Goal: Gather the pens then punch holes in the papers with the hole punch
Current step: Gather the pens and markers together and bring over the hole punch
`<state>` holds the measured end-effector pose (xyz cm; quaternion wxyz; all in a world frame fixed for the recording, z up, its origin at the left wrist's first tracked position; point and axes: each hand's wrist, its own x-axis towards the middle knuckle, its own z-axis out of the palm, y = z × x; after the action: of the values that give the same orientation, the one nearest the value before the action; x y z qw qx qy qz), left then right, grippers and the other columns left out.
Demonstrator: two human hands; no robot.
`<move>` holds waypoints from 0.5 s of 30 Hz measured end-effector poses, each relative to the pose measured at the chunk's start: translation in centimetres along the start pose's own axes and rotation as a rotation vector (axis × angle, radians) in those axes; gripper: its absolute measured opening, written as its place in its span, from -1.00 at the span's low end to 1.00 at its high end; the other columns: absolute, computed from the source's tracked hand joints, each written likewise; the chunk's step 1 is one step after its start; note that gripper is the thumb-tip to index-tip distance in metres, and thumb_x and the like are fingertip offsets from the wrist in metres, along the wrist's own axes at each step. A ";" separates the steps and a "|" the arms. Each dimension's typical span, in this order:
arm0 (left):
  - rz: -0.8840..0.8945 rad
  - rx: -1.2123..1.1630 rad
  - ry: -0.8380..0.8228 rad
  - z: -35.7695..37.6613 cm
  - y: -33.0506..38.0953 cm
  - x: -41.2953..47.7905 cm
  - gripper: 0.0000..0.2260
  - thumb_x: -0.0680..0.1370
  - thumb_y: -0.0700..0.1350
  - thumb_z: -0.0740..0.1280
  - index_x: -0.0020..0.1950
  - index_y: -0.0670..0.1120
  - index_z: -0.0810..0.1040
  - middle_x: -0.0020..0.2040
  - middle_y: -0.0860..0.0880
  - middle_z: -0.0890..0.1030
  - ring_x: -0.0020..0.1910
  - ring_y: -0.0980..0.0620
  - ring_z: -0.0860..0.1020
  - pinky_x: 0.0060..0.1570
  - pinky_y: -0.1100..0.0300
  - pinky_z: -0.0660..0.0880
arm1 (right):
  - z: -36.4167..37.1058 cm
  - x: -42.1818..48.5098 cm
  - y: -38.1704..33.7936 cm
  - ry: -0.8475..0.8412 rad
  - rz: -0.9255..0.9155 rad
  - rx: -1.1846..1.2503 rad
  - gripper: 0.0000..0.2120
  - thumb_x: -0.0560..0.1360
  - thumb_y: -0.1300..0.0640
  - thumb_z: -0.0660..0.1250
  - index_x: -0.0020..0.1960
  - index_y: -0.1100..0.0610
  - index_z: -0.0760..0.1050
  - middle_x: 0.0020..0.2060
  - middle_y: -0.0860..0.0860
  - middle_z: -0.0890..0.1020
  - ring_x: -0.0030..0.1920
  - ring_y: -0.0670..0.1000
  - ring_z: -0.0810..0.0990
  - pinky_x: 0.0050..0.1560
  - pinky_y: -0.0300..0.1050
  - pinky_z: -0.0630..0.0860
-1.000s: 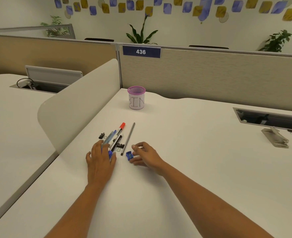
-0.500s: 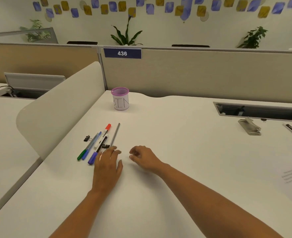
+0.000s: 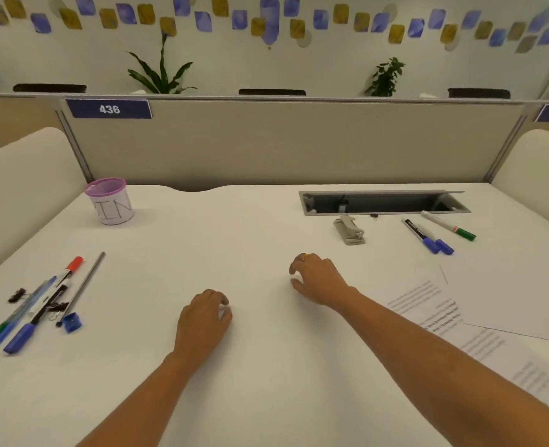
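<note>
Hands (image 3: 203, 317) (image 3: 315, 279) rest curled and empty on the desk (image 3: 266, 382).

At the left edge we see a cluster of pens (image 3: 37, 304) lying flat; three more pens (image 3: 434, 233) lie upper right, beside the grey hole punch (image 3: 349, 229); printed papers (image 3: 479, 304) overlap at right.
</note>
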<state>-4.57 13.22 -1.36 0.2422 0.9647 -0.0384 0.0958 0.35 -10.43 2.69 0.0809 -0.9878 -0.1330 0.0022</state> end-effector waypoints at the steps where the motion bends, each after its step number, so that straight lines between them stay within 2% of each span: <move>1: 0.008 -0.010 -0.016 0.7 1.6 0.4 -0.84 0.55 -0.07 0.22 0.08 -0.06 0.51 0.09 0.05 0.55 0.12 0.03 0.49 0.05 0.20 0.31 | -0.6 -0.4 2.3 0.006 0.037 -0.002 -0.72 0.56 0.05 0.16 0.22 0.09 0.44 0.30 0.00 0.43 0.31 0.04 0.37 0.25 -0.02 0.30; 10: 0.153 -0.033 -0.101 7.7 16.5 6.1 -0.81 0.56 -0.05 0.21 0.12 -0.03 0.51 0.11 0.07 0.55 0.10 0.07 0.49 0.02 0.28 0.35 | -4.0 -2.1 19.9 0.066 0.322 0.048 -0.72 0.55 0.01 0.21 0.22 0.08 0.45 0.28 0.03 0.46 0.27 0.03 0.42 0.28 -0.06 0.37; 12: 0.187 -0.044 -0.117 9.1 19.8 7.8 -0.81 0.56 -0.06 0.20 0.12 -0.04 0.51 0.13 0.05 0.55 0.11 0.08 0.49 0.01 0.30 0.34 | -4.6 -1.9 23.0 0.098 0.399 0.078 -0.67 0.54 0.00 0.23 0.27 0.07 0.42 0.31 0.03 0.44 0.30 0.03 0.42 0.27 -0.08 0.38; 15: 0.248 -0.036 -0.121 10.5 24.4 10.8 -0.80 0.56 -0.06 0.22 0.14 -0.05 0.51 0.18 0.01 0.55 0.15 0.05 0.49 0.11 0.26 0.38 | -5.2 -1.3 27.0 0.135 0.493 0.043 -0.55 0.52 -0.08 0.23 0.35 0.08 0.34 0.37 0.06 0.38 0.36 0.07 0.35 0.31 0.00 0.37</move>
<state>4.81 -13.51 2.94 0.2432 0.9520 -0.1738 0.0657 6.29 -37.35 3.51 0.1077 -0.9863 0.1177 -0.0412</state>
